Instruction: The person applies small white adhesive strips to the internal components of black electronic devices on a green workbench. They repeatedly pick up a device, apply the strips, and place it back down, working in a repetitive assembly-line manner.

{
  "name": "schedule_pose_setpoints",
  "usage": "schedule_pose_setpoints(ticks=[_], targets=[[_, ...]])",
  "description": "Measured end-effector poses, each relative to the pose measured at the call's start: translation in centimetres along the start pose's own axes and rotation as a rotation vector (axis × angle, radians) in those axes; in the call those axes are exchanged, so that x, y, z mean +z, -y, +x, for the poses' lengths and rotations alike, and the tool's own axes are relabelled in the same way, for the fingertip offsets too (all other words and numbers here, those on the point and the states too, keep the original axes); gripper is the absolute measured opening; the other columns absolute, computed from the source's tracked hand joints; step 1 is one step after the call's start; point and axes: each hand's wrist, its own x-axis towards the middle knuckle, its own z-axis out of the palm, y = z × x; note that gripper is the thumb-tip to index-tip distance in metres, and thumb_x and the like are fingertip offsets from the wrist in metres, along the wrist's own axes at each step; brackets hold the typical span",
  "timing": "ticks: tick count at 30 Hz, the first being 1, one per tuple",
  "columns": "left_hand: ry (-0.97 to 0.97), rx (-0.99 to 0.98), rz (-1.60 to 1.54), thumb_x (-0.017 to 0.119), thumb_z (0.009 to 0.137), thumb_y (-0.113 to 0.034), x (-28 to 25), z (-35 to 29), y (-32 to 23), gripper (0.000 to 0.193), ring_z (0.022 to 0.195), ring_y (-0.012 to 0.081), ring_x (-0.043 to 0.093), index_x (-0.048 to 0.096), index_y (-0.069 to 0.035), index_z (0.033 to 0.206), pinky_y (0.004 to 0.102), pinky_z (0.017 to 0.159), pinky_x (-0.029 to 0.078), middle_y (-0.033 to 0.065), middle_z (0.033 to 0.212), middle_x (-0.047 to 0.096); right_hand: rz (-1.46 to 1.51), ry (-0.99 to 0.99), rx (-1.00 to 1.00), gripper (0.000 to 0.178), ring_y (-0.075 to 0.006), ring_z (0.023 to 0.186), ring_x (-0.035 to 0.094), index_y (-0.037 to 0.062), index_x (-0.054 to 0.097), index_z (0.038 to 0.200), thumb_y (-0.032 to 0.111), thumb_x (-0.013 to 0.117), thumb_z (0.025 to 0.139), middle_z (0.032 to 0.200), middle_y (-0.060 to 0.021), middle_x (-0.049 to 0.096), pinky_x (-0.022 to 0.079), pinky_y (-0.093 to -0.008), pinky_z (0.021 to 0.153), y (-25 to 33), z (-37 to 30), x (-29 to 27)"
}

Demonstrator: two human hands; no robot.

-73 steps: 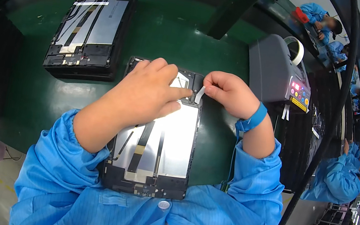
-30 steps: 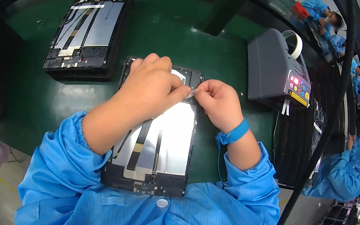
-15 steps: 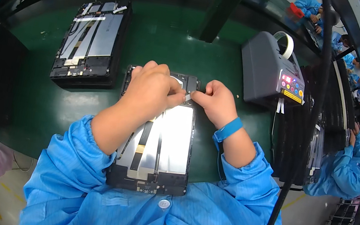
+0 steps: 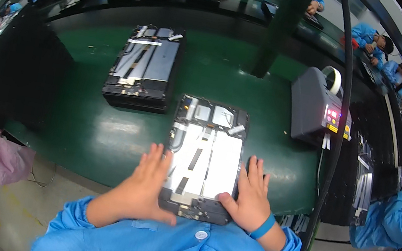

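Observation:
An opened tablet [image 4: 225,156], its back off and the silvery battery bare, lies on the green table in front of me. A short white tape strip [image 4: 236,129] sits near its upper right corner. My left hand [image 4: 141,185] is at the tablet's lower left edge, fingers stretched out and thumb spread toward the bottom edge. On the other side, my right hand [image 4: 251,199] rests along the lower right edge, fingers extended, with its thumb over the tablet's black lower part. Neither hand grips anything. A blue band [image 4: 263,226] circles my right wrist.
A stack of similar opened tablets [image 4: 160,64] stands at the back left. To the right is a grey tape dispenser [image 4: 304,106] with a white roll. A dark cable [image 4: 334,149] hangs down on the right. Black stacks [image 4: 23,67] rise at the left. Co-workers in blue sit around.
Both hands have left the tablet's top, where their fingertips pinched a small white strip. They are now spread at its lower sides. The strip lies at the upper right. The view has shifted.

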Motion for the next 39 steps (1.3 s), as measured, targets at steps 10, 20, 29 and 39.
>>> schedule_pose_setpoints(ticks=[10,20,29,39], targets=[[-0.252,0.254,-0.194,0.085,0.05,-0.016,-7.0,0.2,0.6,0.125,0.139,0.0457,0.007,0.007,0.002,0.146,0.0432,0.112,0.019,0.0341,0.147,0.007,0.985,-0.159,-0.309,0.062,-0.0269,0.126,0.041,-0.0058,0.023,0.141,0.013,0.049,0.088,0.134,-0.0213,0.042,0.029,-0.0343,0.105,5.4,5.3,-2.5],[-0.287,0.01,-0.413,0.076,0.051,-0.006,-16.4,7.7,14.8,0.106,0.118,0.0249,0.048,0.025,0.0,0.144,0.0281,0.1,0.037,0.019,0.131,0.047,0.881,-0.012,-0.096,0.052,-0.0377,0.109,0.056,-0.0082,0.042,0.124,0.029,0.054,0.088,0.117,-0.0276,0.056,0.042,-0.0366,0.094,11.0,26.1,2.1],[-0.305,-0.044,-0.455,0.075,0.05,0.0,-14.5,7.7,16.3,0.107,0.129,0.0239,0.038,0.024,0.001,0.144,0.0289,0.107,0.027,0.018,0.139,0.04,0.803,-0.102,-0.196,0.062,-0.038,0.109,0.056,-0.0118,0.036,0.13,0.031,0.054,0.089,0.118,-0.0287,0.055,0.042,-0.0382,0.094,10.7,26.2,3.5],[-0.865,0.715,0.225,0.064,0.069,0.003,-12.0,0.7,-0.8,0.04,0.095,0.0285,0.058,0.059,-0.012,0.106,0.0422,0.073,0.044,0.0108,0.106,0.057,0.504,0.019,-0.416,0.063,-0.0432,0.135,0.026,-0.0069,0.039,0.132,0.034,0.059,0.088,0.139,-0.0361,0.031,0.026,-0.0433,0.11,8.0,14.0,-3.4]])
